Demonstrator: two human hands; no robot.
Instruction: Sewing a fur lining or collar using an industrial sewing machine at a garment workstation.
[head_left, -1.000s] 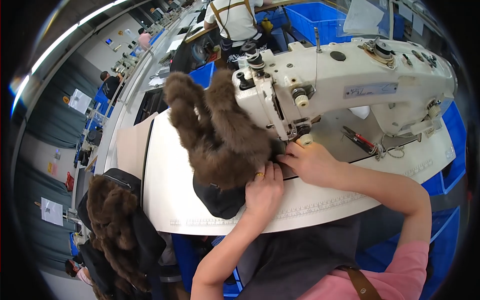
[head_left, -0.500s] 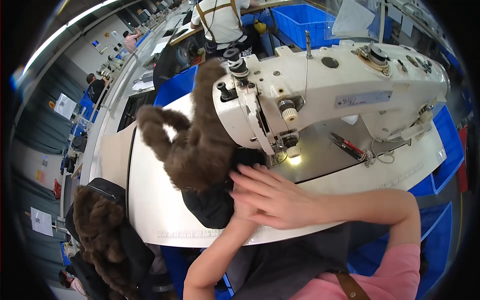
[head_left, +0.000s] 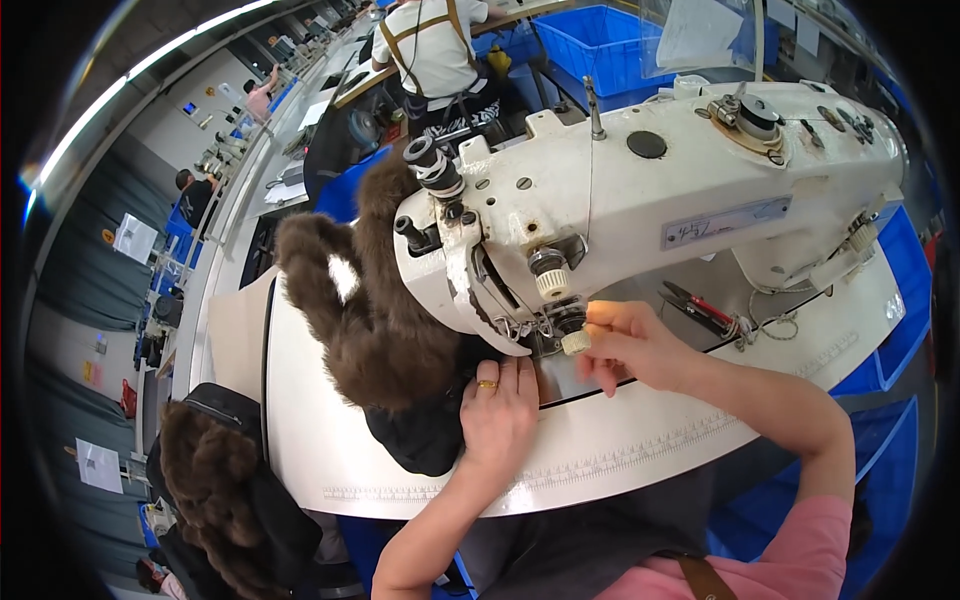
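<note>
A brown fur piece joined to black fabric [head_left: 415, 440] lies on the white sewing table, left of the needle area of a white sewing machine [head_left: 600, 190]. My left hand [head_left: 498, 415], with a ring on one finger, rests flat on the black fabric's right edge, fingertips close below the machine head. The brown fur [head_left: 385, 340] spreads beyond it, partly behind the machine. My right hand [head_left: 635, 345] is beside the lower cream knob [head_left: 577, 343], thumb and fingers bent together in a pinch. What sits between those fingertips does not show.
Red-handled snips [head_left: 700, 305] and a loose cord lie under the machine arm. Another black garment with brown fur [head_left: 210, 470] hangs at the table's left. Blue bins [head_left: 590, 45] stand behind and to the right. A co-worker in a white shirt [head_left: 430, 50] sits ahead.
My right hand has lifted off my left hand and moved right and up to the machine's lower knob. The left hand stays on the black fabric, and the view has shifted slightly.
</note>
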